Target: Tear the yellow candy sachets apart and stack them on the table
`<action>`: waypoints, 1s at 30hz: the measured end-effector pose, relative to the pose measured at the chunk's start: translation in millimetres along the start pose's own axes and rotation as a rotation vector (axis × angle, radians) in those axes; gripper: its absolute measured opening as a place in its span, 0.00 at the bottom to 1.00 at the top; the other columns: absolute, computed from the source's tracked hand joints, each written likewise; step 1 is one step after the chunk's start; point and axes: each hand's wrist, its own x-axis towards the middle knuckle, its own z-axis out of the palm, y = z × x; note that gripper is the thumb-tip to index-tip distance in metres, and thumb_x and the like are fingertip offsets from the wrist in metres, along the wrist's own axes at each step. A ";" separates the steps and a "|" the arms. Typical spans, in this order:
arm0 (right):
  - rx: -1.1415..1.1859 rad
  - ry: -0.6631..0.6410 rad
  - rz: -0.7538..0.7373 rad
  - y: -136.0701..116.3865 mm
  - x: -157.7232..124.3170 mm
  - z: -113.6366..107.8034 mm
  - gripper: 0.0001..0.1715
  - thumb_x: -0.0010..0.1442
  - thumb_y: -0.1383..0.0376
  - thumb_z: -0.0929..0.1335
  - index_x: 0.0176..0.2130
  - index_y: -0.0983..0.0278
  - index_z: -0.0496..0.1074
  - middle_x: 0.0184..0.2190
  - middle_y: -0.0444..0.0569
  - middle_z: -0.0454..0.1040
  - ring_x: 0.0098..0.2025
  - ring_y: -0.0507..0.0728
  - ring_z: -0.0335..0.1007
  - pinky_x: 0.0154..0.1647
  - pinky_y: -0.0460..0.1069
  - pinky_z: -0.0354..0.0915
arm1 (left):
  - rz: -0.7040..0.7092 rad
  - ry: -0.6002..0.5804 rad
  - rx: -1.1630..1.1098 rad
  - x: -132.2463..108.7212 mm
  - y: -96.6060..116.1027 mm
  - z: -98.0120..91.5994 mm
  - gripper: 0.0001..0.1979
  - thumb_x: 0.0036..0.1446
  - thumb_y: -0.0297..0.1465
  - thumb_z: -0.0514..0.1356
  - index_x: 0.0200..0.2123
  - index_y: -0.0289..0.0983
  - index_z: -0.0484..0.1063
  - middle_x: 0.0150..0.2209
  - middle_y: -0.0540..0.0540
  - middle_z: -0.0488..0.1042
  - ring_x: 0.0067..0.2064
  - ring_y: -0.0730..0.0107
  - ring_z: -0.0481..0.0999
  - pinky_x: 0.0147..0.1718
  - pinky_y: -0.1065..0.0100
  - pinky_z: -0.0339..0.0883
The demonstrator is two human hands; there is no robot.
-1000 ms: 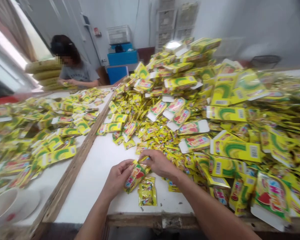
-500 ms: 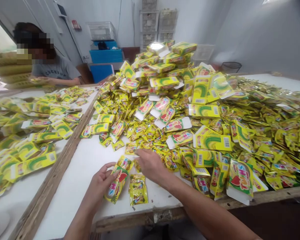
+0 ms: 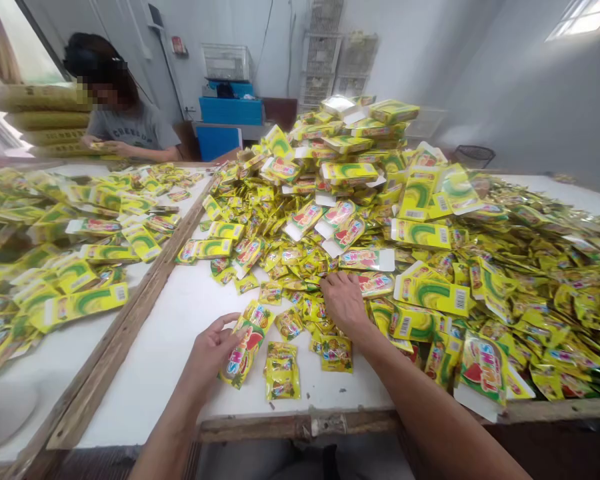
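Observation:
My left hand (image 3: 213, 353) grips a small yellow carton (image 3: 245, 352) with a watermelon print, thumb across its front. A yellow sachet (image 3: 260, 312) shows at the carton's upper end. My right hand (image 3: 344, 300) reaches to the near edge of the heap, fingers curled down among loose sachets (image 3: 307, 263). Its fingertips are hidden, so whatever they hold cannot be made out. Between the hands, a short stack of sachets (image 3: 282, 373) lies on the white tabletop (image 3: 175, 353). Other single sachets, one (image 3: 337, 353) below my right wrist, lie close by.
A tall heap of yellow cartons (image 3: 350, 172) and sachets (image 3: 545, 280) covers the table's middle and right. A wooden strip (image 3: 125, 333) divides off more cartons (image 3: 87, 300) on the left. Across the table sits a person (image 3: 130, 127) handling something small. Blue boxes (image 3: 230, 111) stand behind.
My right hand has moved right and farther into the heap, uncovering sachets where it was. My left hand still holds the carton. The camera view has shifted slightly.

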 end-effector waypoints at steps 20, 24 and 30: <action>0.447 -0.002 -0.051 -59.4 8.8 9.5 0.15 0.56 0.63 0.68 0.43 0.65 0.72 0.42 0.55 0.72 0.45 0.62 0.64 0.43 0.52 0.57 | 0.076 0.128 0.111 9.0 -11.8 -22.7 0.34 0.32 0.41 0.70 0.44 0.31 0.73 0.21 0.50 0.75 0.23 0.67 0.74 0.24 0.70 0.64; 0.461 0.125 -0.182 -71.9 8.7 11.4 0.13 0.61 0.65 0.63 0.45 0.65 0.70 0.42 0.55 0.72 0.45 0.61 0.60 0.42 0.53 0.54 | 0.046 0.136 0.084 7.2 -10.0 -25.6 0.34 0.31 0.40 0.71 0.44 0.31 0.72 0.20 0.51 0.74 0.24 0.68 0.74 0.25 0.71 0.64; 0.399 -0.109 -0.438 -80.2 10.4 18.5 0.17 0.54 0.72 0.67 0.45 0.63 0.69 0.41 0.53 0.72 0.45 0.60 0.60 0.39 0.51 0.51 | 0.019 0.112 0.085 5.8 -12.8 -29.3 0.34 0.34 0.39 0.70 0.46 0.31 0.70 0.20 0.51 0.74 0.24 0.68 0.74 0.26 0.70 0.65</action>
